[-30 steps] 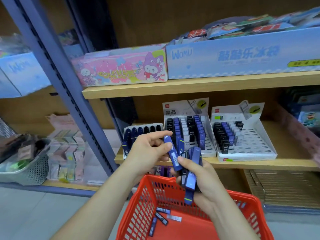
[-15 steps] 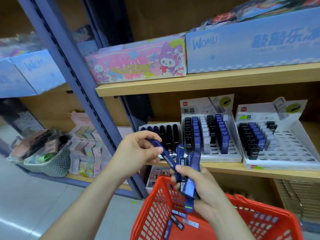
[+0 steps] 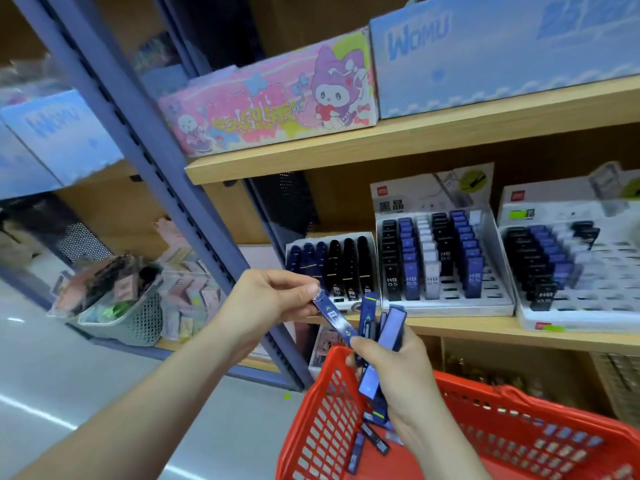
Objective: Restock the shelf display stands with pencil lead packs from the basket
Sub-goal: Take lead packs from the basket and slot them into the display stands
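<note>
At the wooden shelf (image 3: 467,333), my left grip (image 3: 266,299) pinches one slim dark-blue lead pack (image 3: 333,317); my right grip (image 3: 407,370) clamps a bundle (image 3: 392,329), perhaps five.

One head-worn wide-angle camera (tilted sideways) looks forward and down, close to the wooden shelf (image 3: 467,332)

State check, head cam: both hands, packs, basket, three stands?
left hand: pinches the top end of one blue pack.
right hand: grips a bundle of packs.
red basket: holds a few loose packs on its floor.
small left stand: visible columns filled.
middle stand: partly filled, front slots bare.
right stand: mostly bare slots.
</note>
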`<state>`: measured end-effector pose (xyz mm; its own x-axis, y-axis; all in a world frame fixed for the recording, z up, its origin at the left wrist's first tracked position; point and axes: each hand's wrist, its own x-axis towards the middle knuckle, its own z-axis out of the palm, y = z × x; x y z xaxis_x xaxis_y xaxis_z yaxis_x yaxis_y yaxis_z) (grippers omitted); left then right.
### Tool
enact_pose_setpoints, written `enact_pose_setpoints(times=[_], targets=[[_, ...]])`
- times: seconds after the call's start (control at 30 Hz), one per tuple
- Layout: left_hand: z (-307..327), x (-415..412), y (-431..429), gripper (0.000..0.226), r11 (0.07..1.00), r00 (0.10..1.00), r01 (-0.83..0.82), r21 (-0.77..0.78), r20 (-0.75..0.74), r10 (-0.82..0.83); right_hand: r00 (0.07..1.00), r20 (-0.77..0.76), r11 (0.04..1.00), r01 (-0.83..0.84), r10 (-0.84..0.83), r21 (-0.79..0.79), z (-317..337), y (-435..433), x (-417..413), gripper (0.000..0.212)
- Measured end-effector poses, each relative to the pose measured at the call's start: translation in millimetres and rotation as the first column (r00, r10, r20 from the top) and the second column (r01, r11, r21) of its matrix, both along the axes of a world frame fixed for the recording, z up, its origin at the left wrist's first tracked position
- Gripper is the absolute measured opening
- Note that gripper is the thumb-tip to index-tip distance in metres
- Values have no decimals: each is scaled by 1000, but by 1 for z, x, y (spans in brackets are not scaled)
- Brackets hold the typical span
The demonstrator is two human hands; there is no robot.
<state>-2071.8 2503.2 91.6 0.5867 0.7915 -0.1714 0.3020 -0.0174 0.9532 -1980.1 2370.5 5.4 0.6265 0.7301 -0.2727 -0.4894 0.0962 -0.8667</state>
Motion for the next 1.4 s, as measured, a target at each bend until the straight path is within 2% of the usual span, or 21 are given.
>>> enact_pose_setpoints(times=[0.1, 0.23, 0.33, 0.43, 0.57, 0.93, 1.13, 1.33, 1.4], targets=[[1, 3, 20, 9, 993, 997, -54, 105, -45, 59, 999, 1, 999, 38, -38, -18, -2, 8, 0, 10], [0, 8, 62, 9, 897, 973, -164, 410, -82, 216, 996, -59, 997, 70, -71, -21, 0, 12, 12, 9], [-15, 16, 75, 14, 829, 954, -86, 553, -194, 228, 995, -53, 997, 80, -80, 6, 3, 12, 25, 11], [-30, 22, 77, 9, 786, 939, 25, 617, -285, 193, 999, -32, 999, 41, -40, 18, 6, 12, 31, 11], [-36, 25, 82, 16, 754, 936, 61, 654, -300, 185, 998, -67, 1000, -10, 10, 9, 2, 5, 28, 9], [-40, 28, 87, 16, 728, 934, 112, 676, -321, 155, 989, -135, 998, -59, 57, -13, -7, -4, 24, 8], [-35, 36, 86, 17, 724, 905, 220, 654, -414, 99, 984, -166, 997, -70, 71, 11, -2, -6, 24, 9], [-39, 38, 87, 14, 750, 893, 238, 618, -442, 81, 961, -263, 995, -61, 79, 76, -2, -6, 23, 24], [-42, 38, 87, 14, 729, 896, 238, 642, -435, 91, 955, -283, 993, -62, 88, 102, -1, -7, 24, 30]])
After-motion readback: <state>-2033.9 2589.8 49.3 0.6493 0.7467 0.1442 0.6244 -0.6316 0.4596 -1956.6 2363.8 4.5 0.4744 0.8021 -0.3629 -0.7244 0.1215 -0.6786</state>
